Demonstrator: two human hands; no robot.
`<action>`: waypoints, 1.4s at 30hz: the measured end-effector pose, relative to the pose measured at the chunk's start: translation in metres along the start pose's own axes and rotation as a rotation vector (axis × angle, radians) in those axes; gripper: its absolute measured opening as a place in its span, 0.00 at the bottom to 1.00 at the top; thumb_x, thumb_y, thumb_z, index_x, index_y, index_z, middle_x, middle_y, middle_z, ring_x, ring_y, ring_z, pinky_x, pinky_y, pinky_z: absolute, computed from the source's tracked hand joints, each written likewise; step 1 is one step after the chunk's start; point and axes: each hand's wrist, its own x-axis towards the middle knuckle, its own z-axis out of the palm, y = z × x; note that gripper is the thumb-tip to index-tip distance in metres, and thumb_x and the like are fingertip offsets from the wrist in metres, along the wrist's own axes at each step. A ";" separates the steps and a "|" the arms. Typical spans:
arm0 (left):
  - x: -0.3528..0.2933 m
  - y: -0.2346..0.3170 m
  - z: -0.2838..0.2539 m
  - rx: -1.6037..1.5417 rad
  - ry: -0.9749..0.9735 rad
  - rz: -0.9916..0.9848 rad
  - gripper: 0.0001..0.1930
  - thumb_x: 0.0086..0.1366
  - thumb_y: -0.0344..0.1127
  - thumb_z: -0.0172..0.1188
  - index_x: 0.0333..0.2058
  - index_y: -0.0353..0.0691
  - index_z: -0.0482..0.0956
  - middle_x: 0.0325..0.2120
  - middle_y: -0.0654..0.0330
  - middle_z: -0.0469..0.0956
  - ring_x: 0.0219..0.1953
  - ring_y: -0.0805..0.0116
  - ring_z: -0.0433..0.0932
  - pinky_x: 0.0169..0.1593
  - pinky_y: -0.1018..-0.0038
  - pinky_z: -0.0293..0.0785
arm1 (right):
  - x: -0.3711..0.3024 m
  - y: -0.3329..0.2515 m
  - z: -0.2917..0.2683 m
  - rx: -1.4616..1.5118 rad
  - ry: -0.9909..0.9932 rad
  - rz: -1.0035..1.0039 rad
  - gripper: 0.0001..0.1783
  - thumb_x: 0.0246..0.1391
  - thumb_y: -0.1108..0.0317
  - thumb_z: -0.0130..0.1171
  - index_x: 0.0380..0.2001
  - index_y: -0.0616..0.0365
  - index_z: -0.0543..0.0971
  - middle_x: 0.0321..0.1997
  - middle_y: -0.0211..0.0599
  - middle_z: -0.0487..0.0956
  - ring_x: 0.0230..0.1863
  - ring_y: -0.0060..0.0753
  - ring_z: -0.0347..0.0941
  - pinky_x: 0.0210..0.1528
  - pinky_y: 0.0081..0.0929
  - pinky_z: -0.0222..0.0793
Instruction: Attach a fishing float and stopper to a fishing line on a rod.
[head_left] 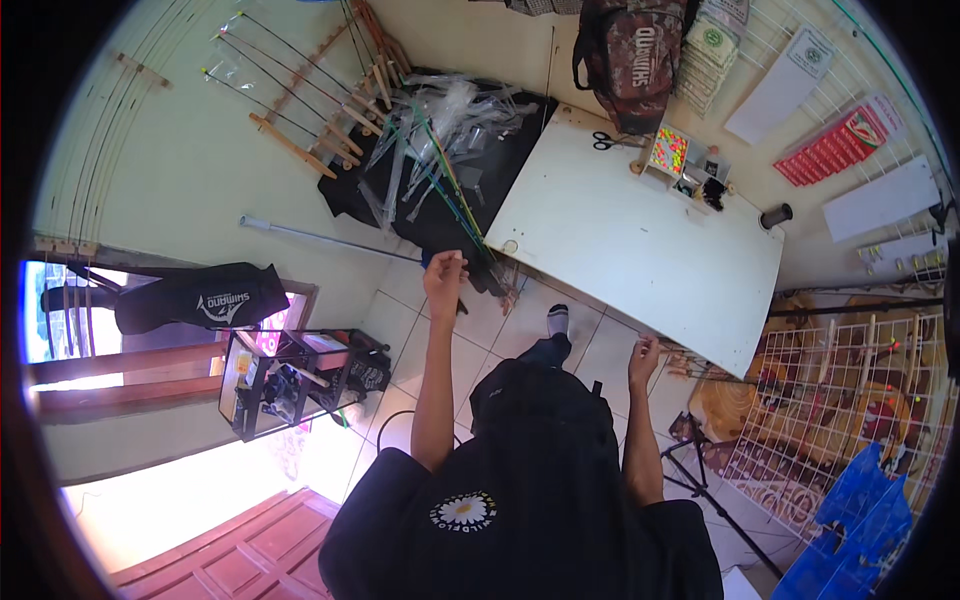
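Note:
My left hand [444, 280] is raised in front of me, fingers curled in a pinch, just off the near left corner of the white table [620, 240]. What it pinches, if anything, is too small to make out. Beyond it, thin green and yellow rods [447, 180] lie slanting across a dark-covered surface [512, 165] among clear plastic sleeves [440, 110]. Lower and to the right, my right hand [644, 360] is closed too, near the table's front edge. Anything between those fingers is too fine to see.
On the table are black scissors [603, 141], a small organizer box [668, 152] with bright beads and a dark spool [776, 216]. A tripod [700, 480] and a wire grid [850, 400] stand at the right. A black rack [290, 380] is at the left.

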 end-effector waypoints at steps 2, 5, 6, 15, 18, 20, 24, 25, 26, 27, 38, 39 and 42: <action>-0.005 0.007 -0.010 -0.003 -0.015 0.026 0.10 0.67 0.39 0.59 0.40 0.38 0.77 0.30 0.62 0.79 0.29 0.78 0.76 0.33 0.81 0.72 | -0.030 0.012 -0.005 0.018 0.005 0.037 0.11 0.53 0.75 0.53 0.41 0.55 0.75 0.39 0.36 0.75 0.38 0.30 0.72 0.38 0.28 0.69; -0.009 0.019 -0.020 -0.020 -0.019 0.045 0.10 0.66 0.38 0.59 0.39 0.38 0.77 0.30 0.62 0.79 0.27 0.78 0.75 0.34 0.81 0.70 | -0.068 0.027 -0.008 0.048 0.032 0.042 0.10 0.53 0.75 0.53 0.41 0.56 0.75 0.39 0.36 0.75 0.38 0.31 0.72 0.38 0.28 0.69; -0.011 0.024 -0.022 -0.010 -0.027 0.043 0.11 0.66 0.39 0.60 0.40 0.38 0.77 0.30 0.62 0.79 0.28 0.78 0.75 0.34 0.81 0.70 | -0.077 0.034 -0.009 0.063 0.049 0.081 0.11 0.53 0.75 0.53 0.41 0.56 0.75 0.39 0.36 0.75 0.38 0.31 0.72 0.38 0.28 0.69; 0.002 0.052 -0.025 -0.098 -0.089 0.146 0.11 0.66 0.36 0.60 0.42 0.37 0.76 0.32 0.63 0.79 0.30 0.79 0.76 0.35 0.82 0.71 | -0.064 -0.005 -0.005 0.091 0.122 0.098 0.11 0.54 0.74 0.53 0.42 0.58 0.75 0.40 0.38 0.76 0.36 0.29 0.73 0.37 0.27 0.70; 0.011 0.061 -0.017 -0.116 -0.136 0.146 0.11 0.66 0.35 0.59 0.43 0.36 0.75 0.32 0.63 0.79 0.30 0.80 0.76 0.33 0.84 0.71 | -0.032 -0.031 0.020 0.130 0.167 -0.012 0.12 0.54 0.74 0.55 0.43 0.58 0.74 0.39 0.36 0.77 0.36 0.27 0.73 0.38 0.27 0.70; 0.010 0.071 -0.013 -0.113 -0.167 0.143 0.11 0.66 0.35 0.59 0.43 0.36 0.75 0.32 0.63 0.79 0.30 0.80 0.76 0.33 0.84 0.70 | -0.007 -0.048 0.039 0.099 0.116 -0.063 0.12 0.54 0.73 0.56 0.44 0.57 0.73 0.38 0.34 0.77 0.39 0.27 0.74 0.40 0.26 0.70; 0.013 0.075 -0.039 -0.096 -0.247 0.133 0.13 0.67 0.37 0.58 0.45 0.36 0.75 0.36 0.60 0.79 0.32 0.78 0.77 0.37 0.81 0.71 | 0.007 -0.188 0.087 0.233 -0.087 -0.258 0.14 0.55 0.75 0.56 0.45 0.55 0.74 0.37 0.35 0.78 0.39 0.27 0.75 0.39 0.27 0.72; 0.014 0.074 -0.043 -0.094 -0.289 0.129 0.13 0.67 0.37 0.58 0.45 0.36 0.75 0.36 0.59 0.79 0.32 0.78 0.77 0.37 0.81 0.71 | 0.012 -0.211 0.097 0.263 -0.136 -0.326 0.14 0.55 0.75 0.56 0.46 0.54 0.73 0.37 0.35 0.78 0.39 0.27 0.75 0.38 0.27 0.72; 0.014 0.074 -0.047 -0.082 -0.290 0.103 0.13 0.67 0.37 0.59 0.45 0.36 0.75 0.36 0.59 0.79 0.32 0.78 0.77 0.37 0.81 0.71 | 0.017 -0.230 0.108 0.264 -0.197 -0.337 0.14 0.55 0.75 0.57 0.46 0.54 0.73 0.38 0.35 0.79 0.38 0.27 0.75 0.38 0.27 0.72; 0.015 0.071 -0.055 -0.080 -0.285 0.104 0.13 0.67 0.37 0.59 0.45 0.36 0.75 0.36 0.59 0.79 0.32 0.78 0.77 0.37 0.81 0.71 | 0.019 -0.250 0.120 0.269 -0.267 -0.352 0.14 0.55 0.74 0.57 0.46 0.54 0.73 0.38 0.36 0.79 0.37 0.27 0.76 0.38 0.26 0.72; 0.020 0.045 -0.090 -0.079 -0.252 0.015 0.13 0.67 0.39 0.58 0.44 0.38 0.76 0.35 0.60 0.80 0.31 0.77 0.76 0.36 0.80 0.71 | 0.009 -0.350 0.183 0.183 -0.580 -0.624 0.16 0.54 0.70 0.62 0.46 0.55 0.74 0.43 0.37 0.80 0.43 0.33 0.78 0.41 0.28 0.75; 0.020 0.043 -0.092 -0.080 -0.253 0.011 0.13 0.67 0.39 0.58 0.44 0.38 0.76 0.35 0.60 0.80 0.31 0.77 0.76 0.36 0.80 0.71 | 0.008 -0.350 0.185 0.180 -0.582 -0.621 0.16 0.54 0.70 0.62 0.46 0.55 0.74 0.43 0.37 0.80 0.43 0.33 0.78 0.41 0.28 0.75; 0.019 0.038 -0.097 -0.059 -0.263 -0.012 0.13 0.67 0.39 0.58 0.44 0.38 0.76 0.36 0.60 0.80 0.32 0.77 0.76 0.36 0.80 0.71 | 0.003 -0.357 0.189 0.197 -0.569 -0.564 0.11 0.53 0.72 0.62 0.40 0.59 0.76 0.38 0.39 0.82 0.41 0.34 0.79 0.42 0.29 0.74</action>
